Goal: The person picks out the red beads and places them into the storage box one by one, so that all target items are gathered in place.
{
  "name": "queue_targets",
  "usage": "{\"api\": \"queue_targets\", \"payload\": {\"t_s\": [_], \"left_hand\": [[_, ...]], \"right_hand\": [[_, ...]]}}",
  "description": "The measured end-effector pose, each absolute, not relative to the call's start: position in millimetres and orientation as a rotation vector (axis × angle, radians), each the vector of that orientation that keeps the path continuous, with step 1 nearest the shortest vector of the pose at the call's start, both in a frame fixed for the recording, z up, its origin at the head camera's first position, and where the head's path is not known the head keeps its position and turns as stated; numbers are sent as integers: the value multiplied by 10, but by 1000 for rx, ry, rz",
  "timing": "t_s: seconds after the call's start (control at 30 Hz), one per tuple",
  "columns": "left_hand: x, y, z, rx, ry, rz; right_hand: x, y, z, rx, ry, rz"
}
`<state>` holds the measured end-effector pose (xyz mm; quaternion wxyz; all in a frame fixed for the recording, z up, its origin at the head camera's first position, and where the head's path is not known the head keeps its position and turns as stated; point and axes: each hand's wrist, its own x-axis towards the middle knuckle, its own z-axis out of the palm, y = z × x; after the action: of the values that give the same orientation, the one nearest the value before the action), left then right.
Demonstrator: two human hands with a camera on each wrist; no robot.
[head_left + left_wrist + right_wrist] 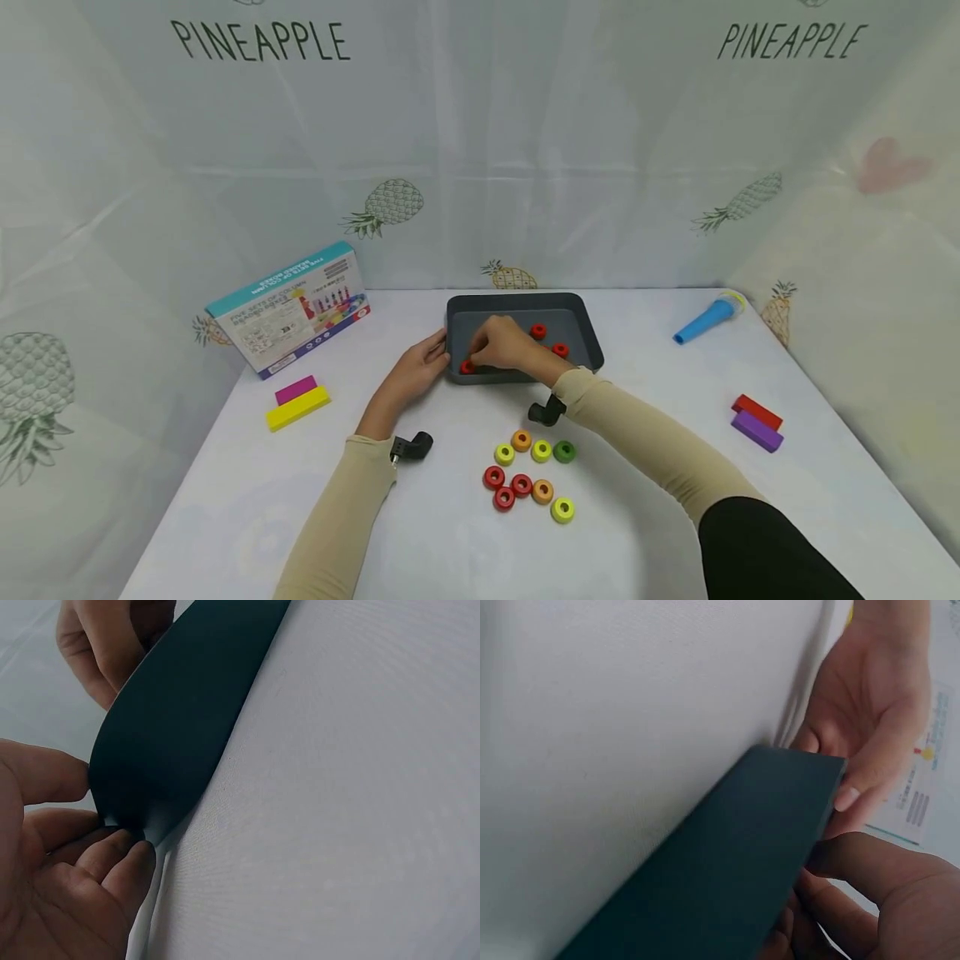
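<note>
Gripping gray tray [517,307] at its left wall by the near corner with left hand [417,367], with fingers curled round that corner in left wrist view; probably held so to stop any sliding. Apparently pinching red ring [467,367] with right hand [501,342], low inside tray, just right of left-hand hold. Cannot tell exact fingertip contact: hidden behind tray wall in right wrist view. Noted two more red rings [538,335] in tray, right of pinch, apart from each other. Counted nine loose rings [522,492] on table [450,517], on body side of both grips: red, orange, yellow, green; presumably clustered there for short reach. Found yellow block [297,408], magenta block [296,389] and box [292,312] left of left-hand grip. Found blue cone-shaped piece [705,321], red block [757,412] and purple block [757,431] well right of pinch; presumably set wide for elbow room.
</note>
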<state>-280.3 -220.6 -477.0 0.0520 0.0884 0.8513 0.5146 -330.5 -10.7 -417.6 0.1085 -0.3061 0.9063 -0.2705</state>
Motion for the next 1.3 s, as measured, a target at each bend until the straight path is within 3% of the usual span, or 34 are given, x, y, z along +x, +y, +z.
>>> {"api": "queue_targets", "payload": {"t_s": [0.67, 1.3], "left_hand": [[-2827, -2209, -4769, 253, 2582, 1573], [-2811, -2178, -4769, 241, 2583, 1554]], "right_hand": [[-2801, 114, -3972, -1084, 2531, -886], [-2254, 332, -4168, -1200, 2277, -759]]}}
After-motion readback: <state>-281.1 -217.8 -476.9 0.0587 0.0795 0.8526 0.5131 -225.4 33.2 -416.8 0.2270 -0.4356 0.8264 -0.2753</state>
